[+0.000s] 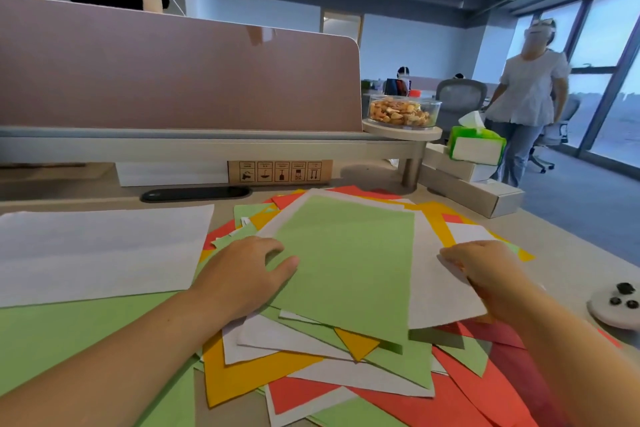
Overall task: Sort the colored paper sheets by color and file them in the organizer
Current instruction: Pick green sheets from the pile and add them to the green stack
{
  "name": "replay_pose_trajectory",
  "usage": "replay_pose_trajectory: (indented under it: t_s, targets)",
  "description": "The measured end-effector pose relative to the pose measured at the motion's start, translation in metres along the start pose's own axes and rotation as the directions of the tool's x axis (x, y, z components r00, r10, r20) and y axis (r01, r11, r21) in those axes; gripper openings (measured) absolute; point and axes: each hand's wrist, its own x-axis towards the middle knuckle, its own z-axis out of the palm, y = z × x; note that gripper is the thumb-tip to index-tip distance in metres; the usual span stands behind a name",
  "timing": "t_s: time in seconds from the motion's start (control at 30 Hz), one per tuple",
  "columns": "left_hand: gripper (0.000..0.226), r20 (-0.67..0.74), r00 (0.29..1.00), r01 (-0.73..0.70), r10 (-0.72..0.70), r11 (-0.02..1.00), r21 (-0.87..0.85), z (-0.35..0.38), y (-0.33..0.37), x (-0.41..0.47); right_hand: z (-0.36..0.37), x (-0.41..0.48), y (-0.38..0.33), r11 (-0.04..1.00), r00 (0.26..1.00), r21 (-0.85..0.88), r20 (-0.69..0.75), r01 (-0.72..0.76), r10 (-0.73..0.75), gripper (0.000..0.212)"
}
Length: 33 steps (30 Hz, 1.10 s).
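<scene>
Left hand (pixel 242 276) touches green sheet (pixel 349 267); right hand (pixel 485 270) perhaps pinches white sheet (pixel 433 298).

Mauve desk partition panel (pixel 173 73), upright along the back of the desk. Clear glass bowl of nuts (pixel 403 111) on a round beige shelf (pixel 401 132). Green-and-white tissue box (pixel 476 147) on long white cardboard boxes (pixel 485 192). Brown carton with handling symbols (pixel 280 172). Black oval cable grommet (pixel 195 193). Grey mesh office chair (pixel 460 94). Standing person in a pale blouse (pixel 530 90).

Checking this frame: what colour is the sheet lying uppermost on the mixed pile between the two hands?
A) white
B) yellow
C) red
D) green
D: the green sheet lies on top of the pile, over a white sheet, with the left hand touching its left edge.
</scene>
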Motion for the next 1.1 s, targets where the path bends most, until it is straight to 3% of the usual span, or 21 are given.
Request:
replay_pose_trajectory:
  t_s: [0.07, 0.17, 0.27, 0.37, 0.57, 0.63, 0.8, 0.93, 1.1]
  targets:
    - [0.038, -0.095, 0.995, -0.030, 0.024, 0.997, -0.070, -0.002, 0.000, 0.000, -0.002, 0.000, 0.000, 0.990, 0.993, 0.084, 0.057, -0.111, 0.106, 0.027]
    - [0.034, -0.164, 0.986, -0.042, 0.024, 0.994, -0.103, -0.002, 0.002, -0.001, -0.002, -0.005, -0.003, 0.979, 0.962, 0.074, 0.213, -0.191, 0.171, 0.027]
    - [0.056, 0.025, 0.999, 0.030, -0.033, 0.996, 0.085, 0.004, 0.000, 0.000, -0.003, -0.013, -0.008, 0.965, 0.878, 0.048, 0.429, -0.259, 0.214, 0.021]
    - [0.062, 0.113, 0.992, 0.055, -0.058, 0.998, 0.027, 0.003, 0.000, 0.000, -0.011, -0.018, -0.011, 0.962, 0.806, 0.007, 0.547, -0.274, 0.226, 0.021]
    - [0.056, 0.084, 0.996, -0.019, 0.021, 0.999, -0.029, -0.001, 0.005, -0.002, -0.026, -0.003, -0.010, 0.919, 0.852, 0.223, 0.490, -0.325, 0.182, 0.021]
    - [0.053, 0.076, 0.993, -0.085, 0.088, 0.995, -0.045, -0.001, 0.008, -0.004, -0.029, -0.003, -0.006, 0.930, 0.840, 0.176, 0.506, -0.322, 0.195, 0.035]
    - [0.034, 0.024, 0.972, -0.228, 0.232, 0.966, -0.126, -0.001, 0.022, -0.012, -0.030, -0.009, -0.004, 0.947, 0.807, 0.018, 0.530, -0.320, 0.262, 0.030]
    - [0.019, -0.103, 0.991, -0.107, 0.081, 0.956, -0.275, -0.003, 0.020, -0.006, -0.027, -0.009, -0.007, 0.977, 0.878, 0.046, 0.449, -0.209, 0.166, 0.023]
    - [0.047, -0.112, 0.978, 0.141, -0.178, 0.949, -0.281, -0.012, 0.005, 0.004, -0.032, -0.014, -0.012, 0.943, 0.877, 0.294, 0.481, -0.154, -0.007, 0.026]
